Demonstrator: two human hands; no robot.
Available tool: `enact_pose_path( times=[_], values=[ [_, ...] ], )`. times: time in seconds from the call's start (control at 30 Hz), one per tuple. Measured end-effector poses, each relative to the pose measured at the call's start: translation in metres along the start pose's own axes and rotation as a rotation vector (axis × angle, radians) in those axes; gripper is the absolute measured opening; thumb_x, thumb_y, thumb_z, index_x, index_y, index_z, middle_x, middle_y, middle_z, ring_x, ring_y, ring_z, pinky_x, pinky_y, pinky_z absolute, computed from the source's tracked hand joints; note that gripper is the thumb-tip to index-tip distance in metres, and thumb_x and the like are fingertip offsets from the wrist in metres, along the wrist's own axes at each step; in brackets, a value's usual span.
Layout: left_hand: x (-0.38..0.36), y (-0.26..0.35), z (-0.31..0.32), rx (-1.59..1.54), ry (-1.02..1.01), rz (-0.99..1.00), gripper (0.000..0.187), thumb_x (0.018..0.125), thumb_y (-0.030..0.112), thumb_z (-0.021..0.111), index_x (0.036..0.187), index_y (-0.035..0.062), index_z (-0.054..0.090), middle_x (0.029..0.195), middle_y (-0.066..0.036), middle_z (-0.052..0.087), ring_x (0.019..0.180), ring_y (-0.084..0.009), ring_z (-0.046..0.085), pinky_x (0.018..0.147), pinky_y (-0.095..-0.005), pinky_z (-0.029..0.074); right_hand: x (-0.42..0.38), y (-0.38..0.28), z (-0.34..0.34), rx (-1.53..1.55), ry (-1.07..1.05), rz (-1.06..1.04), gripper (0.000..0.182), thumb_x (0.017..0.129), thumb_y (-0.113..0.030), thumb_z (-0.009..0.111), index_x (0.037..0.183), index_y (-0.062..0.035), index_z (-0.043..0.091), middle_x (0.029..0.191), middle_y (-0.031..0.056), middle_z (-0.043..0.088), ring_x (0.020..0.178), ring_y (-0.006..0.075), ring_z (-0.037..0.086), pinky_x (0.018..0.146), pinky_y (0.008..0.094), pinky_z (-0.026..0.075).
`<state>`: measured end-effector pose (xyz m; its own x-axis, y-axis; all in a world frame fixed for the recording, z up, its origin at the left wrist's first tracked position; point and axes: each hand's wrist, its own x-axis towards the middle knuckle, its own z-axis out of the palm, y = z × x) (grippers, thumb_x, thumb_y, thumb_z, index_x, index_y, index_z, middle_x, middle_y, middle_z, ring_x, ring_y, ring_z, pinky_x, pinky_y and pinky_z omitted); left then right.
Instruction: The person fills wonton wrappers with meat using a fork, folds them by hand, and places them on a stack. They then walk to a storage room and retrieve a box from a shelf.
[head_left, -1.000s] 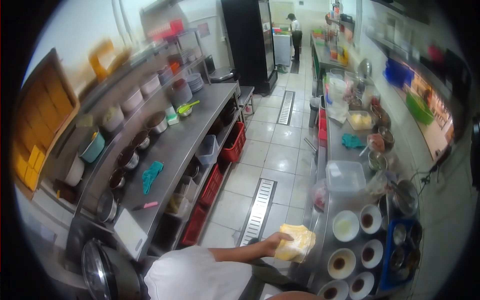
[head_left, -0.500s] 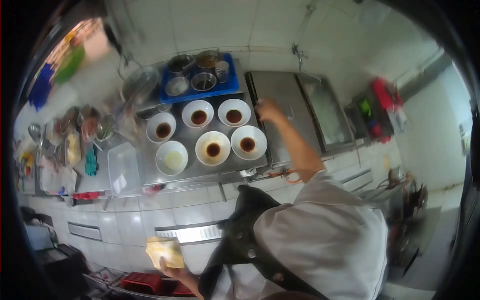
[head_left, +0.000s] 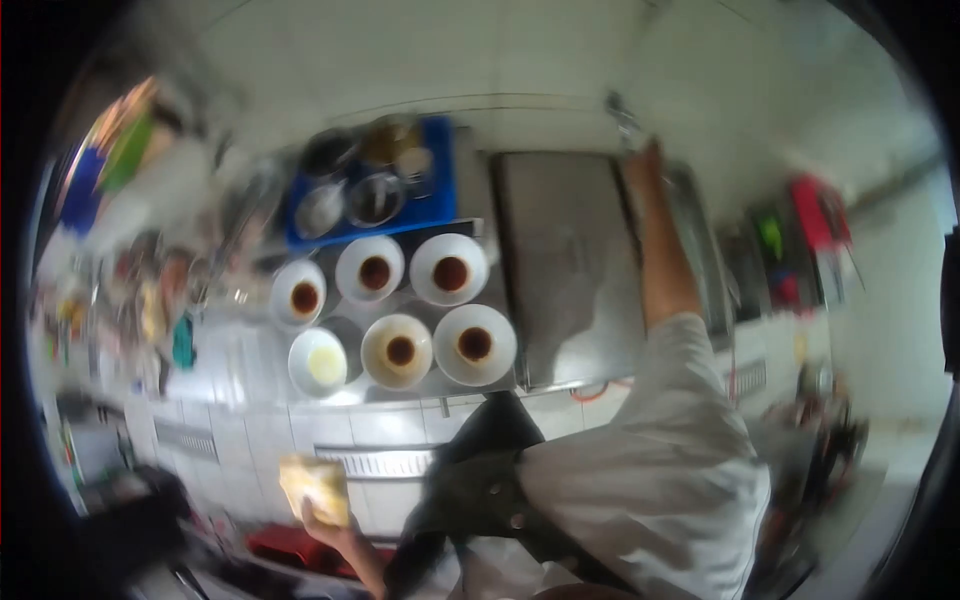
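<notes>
My left hand (head_left: 325,525), low in the view, grips a yellow and white folded packet or cloth (head_left: 314,487); its exact kind is blurred. My right hand (head_left: 643,160) reaches far out at the metal tap (head_left: 622,118) on the wall, its fingers smeared by motion. Between the arms, six white bowls stand on the steel counter. Several hold dark brown liquid, such as the right front bowl (head_left: 475,345); the left front bowl (head_left: 318,362) holds something pale yellow.
A blue tray (head_left: 440,200) with metal containers and cups stands behind the bowls. Right of them is a flat steel cover (head_left: 565,270). Bags and containers crowd the left counter; a red item (head_left: 820,212) is at the right. Red crates (head_left: 290,548) stand below left.
My right hand has moved from the steel cover's left edge out to the tap. My left hand keeps hold of the yellow item. The view has shifted, with the bowls lower in it.
</notes>
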<state>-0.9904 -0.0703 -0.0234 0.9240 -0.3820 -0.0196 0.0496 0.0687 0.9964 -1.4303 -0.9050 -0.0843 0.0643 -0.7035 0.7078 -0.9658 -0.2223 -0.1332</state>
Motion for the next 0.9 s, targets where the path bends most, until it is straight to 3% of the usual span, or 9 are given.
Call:
enact_pose_path(
  times=[0.13,0.23,0.33,0.37,0.47,0.5,0.63,0.8,0.9],
  values=[
    [0.0,0.044,0.058,-0.624,0.276,-0.408,0.046,0.086,0.012,0.056,0.127,-0.007,0.047,0.117,-0.018,0.06,0.103,-0.0322,0.062,0.091,-0.046,0.052,0.036,0.026,0.061,-0.052,-0.273,-0.189,0.035,0.091,-0.023,0.056,0.12,-0.0026,0.057,0.108,0.0182,0.064,0.098,0.0333,0.061,0.089,0.0457,0.047],
    [0.008,0.05,0.063,-0.922,0.31,-0.41,0.049,0.082,0.007,0.057,0.128,-0.0043,0.046,0.119,-0.019,0.06,0.104,-0.0357,0.062,0.093,-0.0503,0.051,0.061,0.077,0.126,-0.373,0.07,-0.57,0.024,0.095,-0.026,0.057,0.112,-0.0107,0.066,0.102,0.0106,0.069,0.088,0.0259,0.065,0.086,0.0443,0.048],
    [0.008,0.052,0.067,-0.963,0.298,-0.402,0.051,0.081,0.008,0.058,0.129,-0.0042,0.046,0.12,-0.02,0.06,0.107,-0.0365,0.062,0.095,-0.0513,0.05,0.021,-0.11,-0.024,0.314,-0.018,0.112,0.05,0.098,-0.03,0.05,0.137,0.0013,0.046,0.136,0.0201,0.052,0.123,0.0338,0.051,0.107,0.0463,0.035],
    [0.014,0.05,0.063,-0.965,0.29,-0.46,0.052,0.081,0.008,0.058,0.129,-0.0043,0.045,0.12,-0.02,0.06,0.108,-0.037,0.061,0.095,-0.0519,0.049,0.001,-0.094,0.017,0.219,0.133,-0.321,0.048,0.098,-0.029,0.05,0.134,0.0029,0.048,0.134,0.0212,0.052,0.123,0.0342,0.051,0.107,0.0459,0.035],
    [0.024,0.036,0.048,-0.941,0.235,-0.495,0.054,0.08,0.01,0.059,0.13,-0.0052,0.044,0.12,-0.022,0.06,0.108,-0.0378,0.062,0.095,-0.0533,0.049,-0.104,-0.38,-0.223,1.375,-0.775,0.109,0.025,0.096,-0.021,0.052,0.103,-0.0023,0.067,0.106,0.0095,0.064,0.102,0.0219,0.059,0.091,0.0355,0.044],
    [0.029,0.029,0.039,-1.029,0.12,-0.486,0.056,0.081,0.01,0.058,0.132,-0.0052,0.043,0.12,-0.023,0.06,0.106,-0.0388,0.062,0.094,-0.0539,0.05,-0.129,-0.44,-0.271,1.333,-0.913,-0.287,0.021,0.096,-0.02,0.053,0.098,-0.0034,0.066,0.099,0.0065,0.063,0.095,0.0186,0.059,0.085,0.0337,0.046],
    [0.063,0.024,0.001,-1.189,0.004,-0.573,0.057,0.08,0.008,0.059,0.133,-0.0046,0.042,0.12,-0.024,0.059,0.105,-0.0393,0.063,0.092,-0.0526,0.052,-0.302,-0.591,-0.313,1.831,-2.216,0.143,0.042,0.097,-0.035,0.056,0.124,-0.0024,0.055,0.119,0.0092,0.061,0.107,0.0168,0.06,0.091,0.0303,0.048],
    [0.113,0.022,-0.108,-1.247,0.009,-0.625,0.055,0.078,0.007,0.059,0.13,-0.0037,0.045,0.12,-0.022,0.06,0.105,-0.038,0.064,0.092,-0.0505,0.052,-0.414,-0.716,-0.371,1.504,-2.648,0.449,0.051,0.096,-0.037,0.058,0.129,0.0003,0.05,0.118,0.0081,0.061,0.104,0.013,0.059,0.087,0.0289,0.049],
    [0.144,0.035,-0.168,-1.003,0.089,-0.563,0.053,0.079,0.008,0.062,0.128,-0.0021,0.047,0.117,-0.019,0.061,0.102,-0.0328,0.065,0.088,-0.0465,0.055,-0.432,-0.781,-0.417,1.515,-2.379,0.044,0.046,0.095,-0.035,0.061,0.124,0.0006,0.055,0.11,0.007,0.065,0.094,0.0128,0.062,0.081,0.0294,0.05]
  ],
)
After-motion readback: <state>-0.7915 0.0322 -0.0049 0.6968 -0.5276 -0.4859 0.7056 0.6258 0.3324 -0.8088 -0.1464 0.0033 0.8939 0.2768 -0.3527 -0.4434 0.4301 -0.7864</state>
